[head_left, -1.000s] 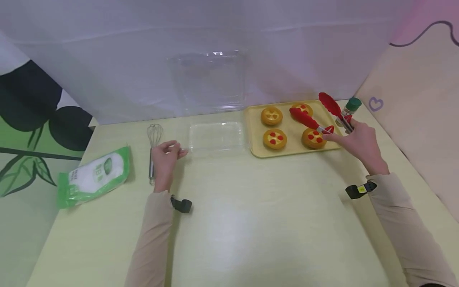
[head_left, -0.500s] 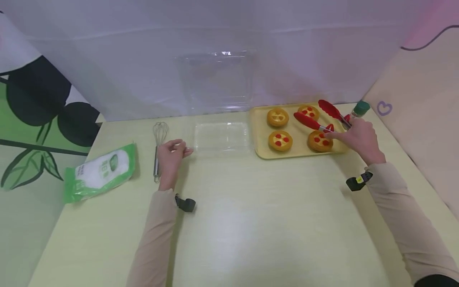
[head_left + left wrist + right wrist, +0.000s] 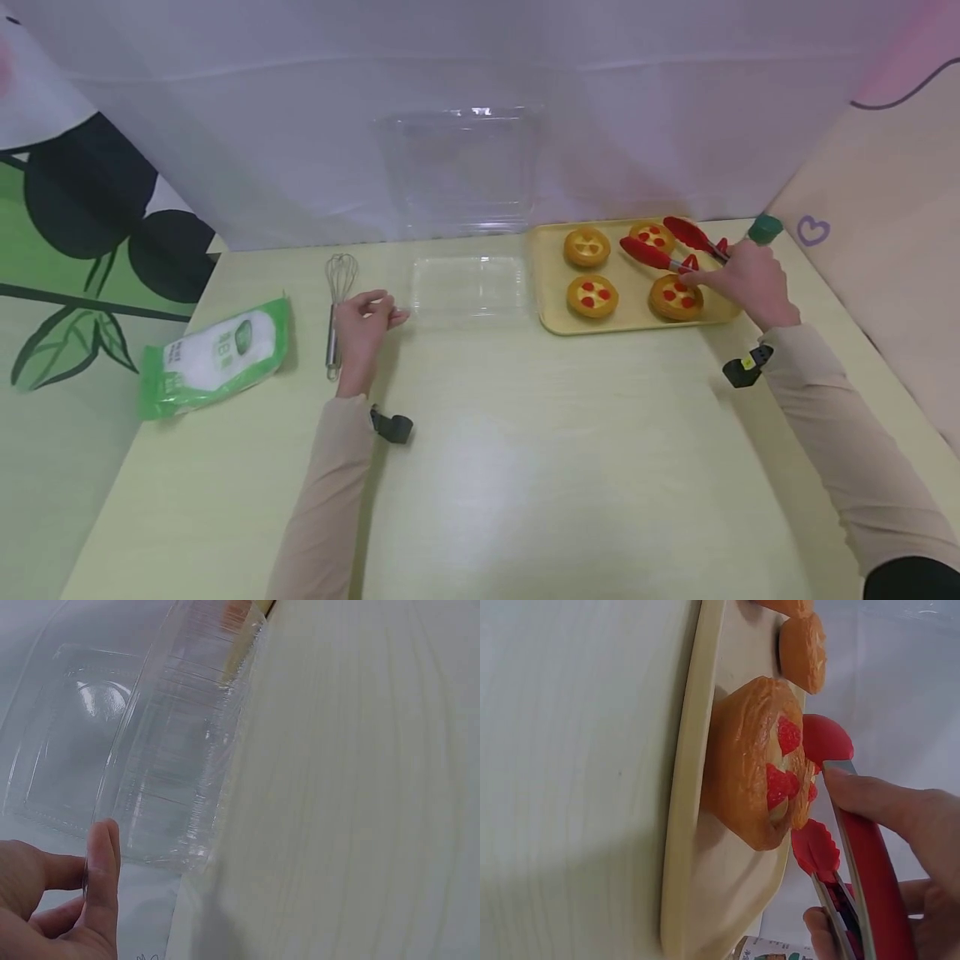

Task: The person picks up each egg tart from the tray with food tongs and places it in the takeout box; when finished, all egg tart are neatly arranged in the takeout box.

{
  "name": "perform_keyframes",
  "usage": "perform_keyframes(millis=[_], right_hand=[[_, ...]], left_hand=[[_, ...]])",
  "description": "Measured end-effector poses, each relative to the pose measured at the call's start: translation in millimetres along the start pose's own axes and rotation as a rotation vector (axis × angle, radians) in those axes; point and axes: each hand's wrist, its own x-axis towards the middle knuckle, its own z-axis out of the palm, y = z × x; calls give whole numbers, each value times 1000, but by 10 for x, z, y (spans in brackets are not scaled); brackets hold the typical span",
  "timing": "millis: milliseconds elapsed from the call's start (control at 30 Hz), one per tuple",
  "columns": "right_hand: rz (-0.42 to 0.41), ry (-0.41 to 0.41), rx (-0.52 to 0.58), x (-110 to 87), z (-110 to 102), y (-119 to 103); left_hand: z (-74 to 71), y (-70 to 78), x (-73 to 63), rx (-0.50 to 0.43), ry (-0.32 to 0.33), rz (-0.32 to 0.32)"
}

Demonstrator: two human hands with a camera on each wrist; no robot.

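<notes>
Left hand [image 3: 362,333] pinches the clear container [image 3: 468,287] left of the tray [image 3: 628,287], apparently steadying it; right hand [image 3: 756,282] grips red tongs [image 3: 648,252], parted above the tray, presumably to straddle a pastry [image 3: 651,235].

Free to pass at lower middle of frame, over surface [image 3: 555,450] between sleeves [image 3: 322,483]. Blocked at upper centre by clear box [image 3: 468,292] and upright lid [image 3: 467,171], at upper right by tongs [image 3: 647,252] and green-capped bottle [image 3: 765,229], at left by whisk [image 3: 332,342] and bag [image 3: 221,354].
</notes>
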Motion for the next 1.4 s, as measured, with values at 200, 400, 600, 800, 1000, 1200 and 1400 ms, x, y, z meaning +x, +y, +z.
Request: perform_keyframes(millis=[200,400,600,800,1000,1200,1400], right_hand=[[-6,-14,-27,44,-14,-25],[-18,-28,-50,55,-26,-34],[-20,-31,-43,54,-28,-22],[-29,-9,-31,-40,-74,-1],[-58,8,-19,-108,-136,-18],[-93,24,-3,-161,-216,-123],[-150,15,3,-241,-279,-354]], left_hand=[[23,-3,-11,-7,8,-1],[28,-17,-22,-14,15,13],[32,-23,-34,-5,19,22],[80,-28,-20,-48,7,33],[113,-13,-10,-48,2,30],[118,-12,-6,-48,10,32],[120,-20,-7,-66,20,20]])
